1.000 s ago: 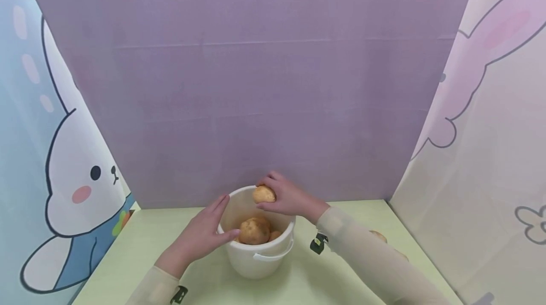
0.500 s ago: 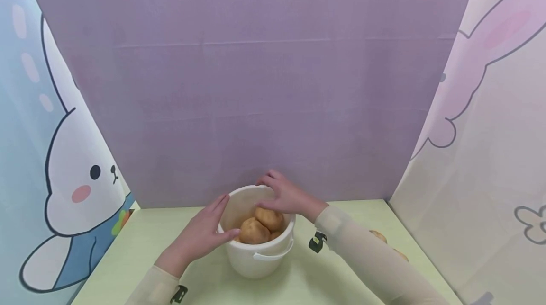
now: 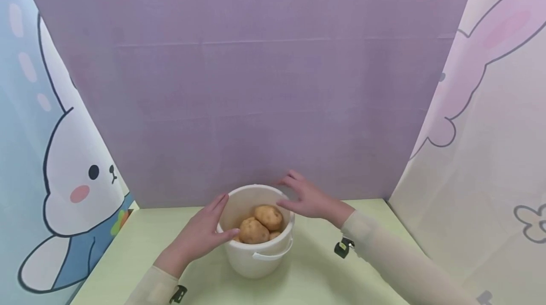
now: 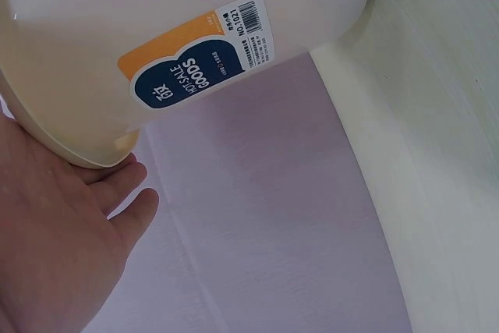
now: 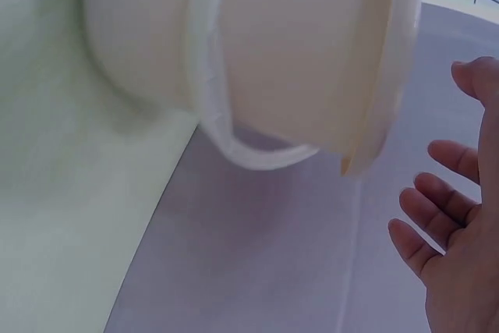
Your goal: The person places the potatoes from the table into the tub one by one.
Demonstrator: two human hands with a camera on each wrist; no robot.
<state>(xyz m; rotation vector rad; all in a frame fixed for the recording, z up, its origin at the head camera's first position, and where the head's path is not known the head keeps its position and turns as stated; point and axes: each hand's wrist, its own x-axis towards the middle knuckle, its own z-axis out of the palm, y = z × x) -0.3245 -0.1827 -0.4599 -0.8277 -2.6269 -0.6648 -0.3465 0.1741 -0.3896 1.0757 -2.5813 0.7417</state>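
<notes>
A white bucket (image 3: 256, 264) with a side handle (image 3: 273, 254) stands on the table. Several potatoes lie in it; two brown potatoes, a front one (image 3: 253, 230) and one behind (image 3: 268, 217), show best. My left hand (image 3: 198, 234) rests along the bucket's left rim, thumb at the near edge and fingers extended, as the hand (image 4: 62, 232) also shows in the left wrist view. To the right of the rim, my right hand (image 3: 311, 198) hovers with spread, loosely bent fingers and holds nothing. In the right wrist view the hand (image 5: 460, 216) is apart from the bucket.
The pale green table (image 3: 128, 253) reaches back to a purple wall (image 3: 273, 82). Panels with cartoon rabbits border both sides. A label (image 4: 199, 52) is on the bucket's outer wall. My right sleeve (image 3: 405, 257) crosses the table's right part.
My right hand let a potato go into the bucket, then moved right, off the rim. The potatoes at the right became hidden behind the sleeve. My left hand stayed put.
</notes>
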